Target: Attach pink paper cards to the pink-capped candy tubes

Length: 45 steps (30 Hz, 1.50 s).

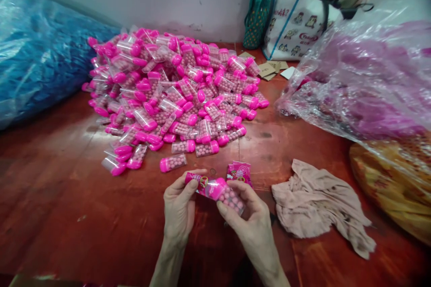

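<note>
Between thumb and fingers, my left hand grips a pink printed sleeve. My right hand is closed around a small clear bottle of pink candy balls. The bottle's pink cap end points left and meets the sleeve; the sleeve seems to overlap it, but how far I cannot tell. Just behind my right fingers lie flat pink printed sleeves on the red-brown table. One loose candy bottle rests beyond my left hand, in front of a large pile of similar bottles.
A crumpled beige cloth lies to the right. A blue plastic bag bulges at the left. Clear plastic with pink contents and a yellow-brown bag fill the right side. Against the wall stand a white tote bag and a green dotted pouch.
</note>
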Available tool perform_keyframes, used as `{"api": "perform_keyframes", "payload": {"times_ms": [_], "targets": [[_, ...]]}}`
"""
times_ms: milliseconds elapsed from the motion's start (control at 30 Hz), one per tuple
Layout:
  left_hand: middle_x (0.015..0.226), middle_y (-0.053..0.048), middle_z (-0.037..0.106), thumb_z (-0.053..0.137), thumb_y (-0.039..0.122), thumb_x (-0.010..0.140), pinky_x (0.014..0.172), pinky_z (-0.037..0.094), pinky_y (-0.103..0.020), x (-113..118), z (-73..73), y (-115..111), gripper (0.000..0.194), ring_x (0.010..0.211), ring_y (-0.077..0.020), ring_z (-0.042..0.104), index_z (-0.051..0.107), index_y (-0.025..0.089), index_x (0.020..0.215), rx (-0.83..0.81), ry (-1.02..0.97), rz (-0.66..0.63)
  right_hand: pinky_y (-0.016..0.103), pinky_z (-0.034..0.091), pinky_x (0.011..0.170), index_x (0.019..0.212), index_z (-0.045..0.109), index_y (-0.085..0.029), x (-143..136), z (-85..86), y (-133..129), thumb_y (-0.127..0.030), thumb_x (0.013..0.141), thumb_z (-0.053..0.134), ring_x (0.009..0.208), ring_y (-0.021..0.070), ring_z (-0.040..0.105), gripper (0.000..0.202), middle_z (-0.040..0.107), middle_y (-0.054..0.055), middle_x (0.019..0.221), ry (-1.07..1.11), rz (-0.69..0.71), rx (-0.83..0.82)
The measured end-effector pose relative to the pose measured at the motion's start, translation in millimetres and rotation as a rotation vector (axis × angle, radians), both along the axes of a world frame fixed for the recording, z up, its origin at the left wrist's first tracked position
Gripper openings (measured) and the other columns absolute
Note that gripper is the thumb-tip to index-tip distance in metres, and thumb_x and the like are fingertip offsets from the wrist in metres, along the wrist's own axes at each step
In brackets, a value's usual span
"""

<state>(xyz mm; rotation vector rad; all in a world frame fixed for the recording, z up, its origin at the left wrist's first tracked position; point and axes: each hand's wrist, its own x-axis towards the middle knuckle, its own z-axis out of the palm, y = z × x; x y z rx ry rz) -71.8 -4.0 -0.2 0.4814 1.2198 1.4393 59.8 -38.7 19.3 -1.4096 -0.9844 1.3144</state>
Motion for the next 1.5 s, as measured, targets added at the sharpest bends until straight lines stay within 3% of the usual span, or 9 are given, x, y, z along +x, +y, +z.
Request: {"api": "perform_keyframes", "payload": {"times_ms": [133, 267, 533, 967, 1200, 1300, 1367, 1433, 1500], "targets": [[0.090, -0.009, 0.071, 0.070, 0.018, 0.065, 0.066, 0.050, -0.024, 3.5, 1.1, 1.1, 0.015, 0.075, -0.0162, 0.064, 0.070, 0.013, 0.079, -0.017, -0.041, -0.003, 0.024, 0.051, 0.067, 0.100, 0.058, -0.018, 0.3, 2.7, 0.5, -0.019, 0.071, 0.063, 0.077, 0.0169, 0.062, 0.029, 0.066, 0.004, 0.090, 0.027, 0.002, -0.020], [0.096, -0.010, 0.069, 0.069, 0.017, 0.067, 0.073, 0.051, -0.029, 7.1, 2.6, 1.7, 0.016, 0.083, -0.0191, 0.064, 0.068, 0.013, 0.082, -0.011, -0.082, -0.001, 0.025, 0.049, 0.073, 0.102, 0.059, -0.021, -0.4, -1.2, -2.3, -0.020, 0.075, 0.061, 0.081, 0.0167, 0.061, 0.027, 0.065, 0.003, 0.092, -0.089, 0.005, 0.048], [0.106, -0.009, 0.066, 0.062, 0.019, 0.074, 0.078, 0.049, -0.031, 15.6, 5.2, 2.3, 0.027, 0.089, -0.0188, 0.063, 0.057, 0.019, 0.101, -0.009, -0.154, 0.009, 0.029, 0.049, 0.075, 0.104, 0.059, -0.022, -3.6, -10.5, -2.7, -0.020, 0.077, 0.060, 0.082, 0.0176, 0.061, 0.027, 0.064, 0.004, 0.094, -0.168, -0.025, 0.123], [0.074, -0.007, 0.070, 0.068, 0.028, 0.068, 0.075, 0.050, -0.035, 40.4, 4.3, -7.6, 0.017, 0.078, -0.0222, 0.065, 0.065, 0.012, 0.074, -0.189, -0.364, -0.091, 0.032, 0.049, 0.083, 0.106, 0.061, -0.022, -11.1, -20.6, -3.9, -0.015, 0.073, 0.063, 0.095, 0.0198, 0.061, 0.034, 0.065, 0.005, 0.106, -0.127, -0.157, 0.192], [0.091, -0.012, 0.068, 0.066, 0.043, 0.067, 0.080, 0.048, -0.042, 36.3, 11.7, -7.5, 0.037, 0.090, -0.0276, 0.062, 0.065, 0.015, 0.092, -0.150, -0.424, -0.280, 0.023, 0.053, 0.061, 0.096, 0.067, -0.023, -14.2, -18.8, -3.1, -0.018, 0.067, 0.070, 0.066, 0.0136, 0.064, 0.030, 0.070, 0.000, 0.081, 0.174, -0.239, 0.038], [0.095, -0.013, 0.067, 0.067, 0.049, 0.063, 0.084, 0.045, -0.044, 35.9, 10.5, -8.3, 0.044, 0.096, -0.0302, 0.059, 0.066, 0.016, 0.092, -0.132, -0.465, -0.358, 0.016, 0.043, 0.037, 0.098, 0.066, -0.023, -16.3, -21.2, -4.9, -0.021, 0.069, 0.069, 0.038, 0.0056, 0.048, 0.030, 0.062, -0.005, 0.057, 0.382, -0.250, -0.018], [0.096, -0.013, 0.067, 0.066, 0.048, 0.064, 0.086, 0.044, -0.045, 37.4, 8.2, -8.6, 0.043, 0.098, -0.0308, 0.058, 0.066, 0.015, 0.092, -0.127, -0.478, -0.373, 0.015, 0.038, 0.031, 0.100, 0.065, -0.021, -17.3, -23.1, -6.7, -0.022, 0.071, 0.067, 0.033, 0.0042, 0.043, 0.030, 0.061, -0.005, 0.056, 0.379, -0.245, -0.020], [0.097, -0.014, 0.067, 0.063, 0.043, 0.071, 0.086, 0.045, -0.045, 40.2, 6.2, -8.8, 0.036, 0.097, -0.0303, 0.059, 0.066, 0.013, 0.092, -0.123, -0.465, -0.351, 0.018, 0.045, 0.038, 0.101, 0.065, -0.021, -18.0, -24.5, -8.2, -0.021, 0.071, 0.067, 0.041, 0.0068, 0.052, 0.030, 0.066, 0.000, 0.069, 0.235, -0.248, 0.018], [0.098, -0.014, 0.066, 0.059, 0.037, 0.076, 0.083, 0.046, -0.043, 43.8, 5.5, -9.4, 0.030, 0.095, -0.0290, 0.060, 0.066, 0.012, 0.093, -0.118, -0.440, -0.310, 0.022, 0.053, 0.057, 0.103, 0.064, -0.022, -18.9, -25.7, -9.0, -0.019, 0.071, 0.067, 0.061, 0.0125, 0.063, 0.032, 0.069, 0.003, 0.086, 0.092, -0.258, 0.076]]}}
